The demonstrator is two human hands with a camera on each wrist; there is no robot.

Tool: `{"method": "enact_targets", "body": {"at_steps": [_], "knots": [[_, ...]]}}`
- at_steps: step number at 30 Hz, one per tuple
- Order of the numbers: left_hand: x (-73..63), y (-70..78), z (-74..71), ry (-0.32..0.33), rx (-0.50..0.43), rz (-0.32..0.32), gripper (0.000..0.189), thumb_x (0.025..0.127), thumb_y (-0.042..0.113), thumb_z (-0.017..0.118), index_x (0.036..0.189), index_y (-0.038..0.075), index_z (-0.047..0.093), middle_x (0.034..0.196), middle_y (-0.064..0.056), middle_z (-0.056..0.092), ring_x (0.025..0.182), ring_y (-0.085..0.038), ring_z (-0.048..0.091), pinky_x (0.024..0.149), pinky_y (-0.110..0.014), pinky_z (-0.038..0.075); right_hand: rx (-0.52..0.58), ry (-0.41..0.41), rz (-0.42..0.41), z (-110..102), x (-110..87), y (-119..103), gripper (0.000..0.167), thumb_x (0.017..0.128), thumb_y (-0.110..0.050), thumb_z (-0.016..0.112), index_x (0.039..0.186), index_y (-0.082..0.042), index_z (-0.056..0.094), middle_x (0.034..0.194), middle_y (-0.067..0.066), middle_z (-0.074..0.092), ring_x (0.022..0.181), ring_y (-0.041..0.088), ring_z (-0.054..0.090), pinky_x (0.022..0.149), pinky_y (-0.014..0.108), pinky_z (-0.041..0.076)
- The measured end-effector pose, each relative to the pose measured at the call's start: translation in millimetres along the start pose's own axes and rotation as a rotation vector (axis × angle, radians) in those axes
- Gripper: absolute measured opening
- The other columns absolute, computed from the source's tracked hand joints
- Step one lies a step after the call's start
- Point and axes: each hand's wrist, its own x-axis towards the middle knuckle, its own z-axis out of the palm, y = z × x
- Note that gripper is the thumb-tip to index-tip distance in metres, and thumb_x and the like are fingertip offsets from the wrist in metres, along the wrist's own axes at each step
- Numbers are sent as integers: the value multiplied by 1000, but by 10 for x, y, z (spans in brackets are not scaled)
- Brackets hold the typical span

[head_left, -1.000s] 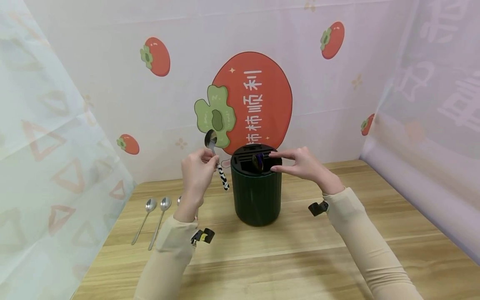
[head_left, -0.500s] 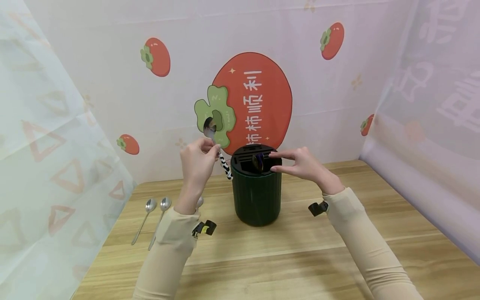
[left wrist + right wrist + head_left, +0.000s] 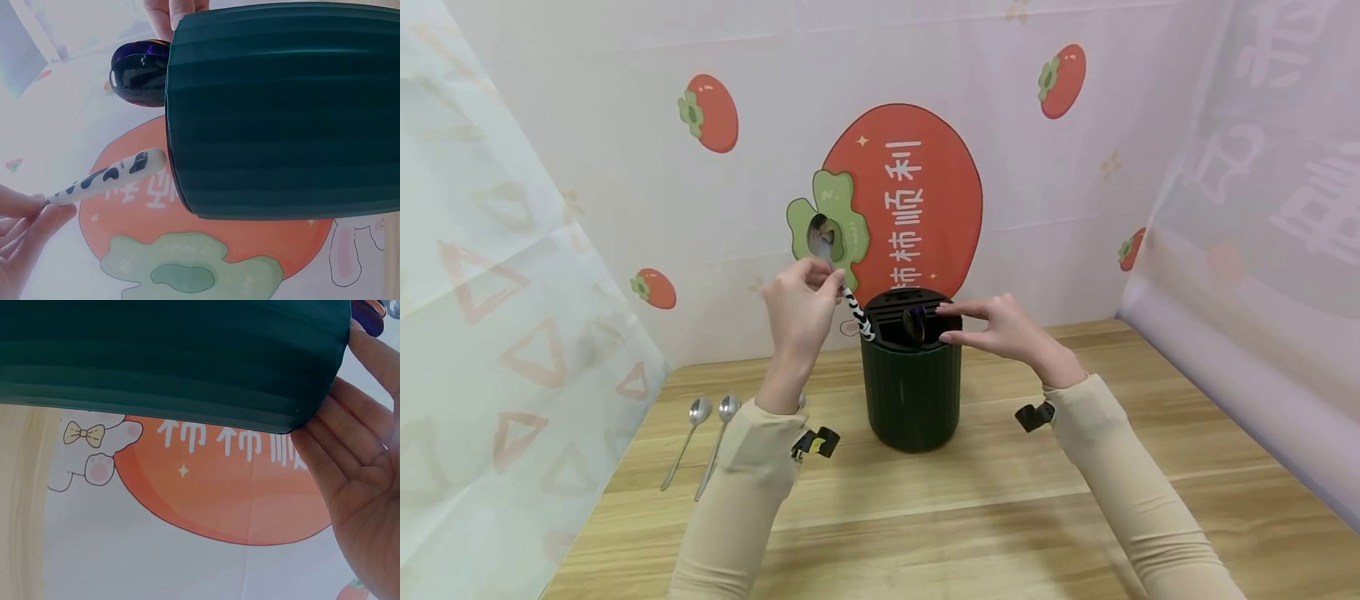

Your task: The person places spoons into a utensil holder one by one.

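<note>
My left hand (image 3: 805, 312) pinches a spoon (image 3: 858, 312) near its neck, with the bowl up and the black-and-white patterned handle slanting down. The handle's end overlaps the left rim of a dark green ribbed utensil holder (image 3: 913, 400) in the head view; in the left wrist view a small gap shows between the handle (image 3: 112, 177) and that rim. Dark, purplish spoon bowls (image 3: 914, 323) stick up from the holder's opening. With its fingers nearly straight, my right hand (image 3: 1011, 329) touches the holder's right rim, as the right wrist view also shows.
Two metal spoons (image 3: 727, 408) lie on the wooden table (image 3: 925, 525) at the left. Part of another spoon (image 3: 802, 401) shows behind my left wrist. A printed cloth (image 3: 760, 125) hangs close behind the holder, with more cloth on both sides.
My left hand has moved slightly up and right, bringing the spoon's handle end from left of the holder to over its left rim. My right hand has stayed at the rim.
</note>
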Motion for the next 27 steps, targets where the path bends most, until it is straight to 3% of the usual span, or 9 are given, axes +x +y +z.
{"method": "enact_targets", "body": {"at_steps": [8,17,27], "knots": [[30,30,82,-3,-47,-10,12,84,9,71,83,-2,68,74,-14,71,58,-21,69,54,-23,54,3,-3,6,6,-7,15,41,84,-38,70,120,-18,67,118,5,68,109,21,64,96,47,48],[27,14,184,-27,-18,10,14,86,14,70,85,0,69,77,-12,71,64,-22,70,59,-28,56,1,-8,8,-2,-4,11,42,85,-38,70,121,-17,67,118,6,67,99,19,68,96,47,48],[-6,17,277,-56,-53,-12,13,86,14,69,84,1,68,76,-11,71,60,-16,68,57,-24,55,1,-15,17,2,-3,9,42,85,-38,70,121,-16,67,119,6,67,108,21,64,96,47,48]]}}
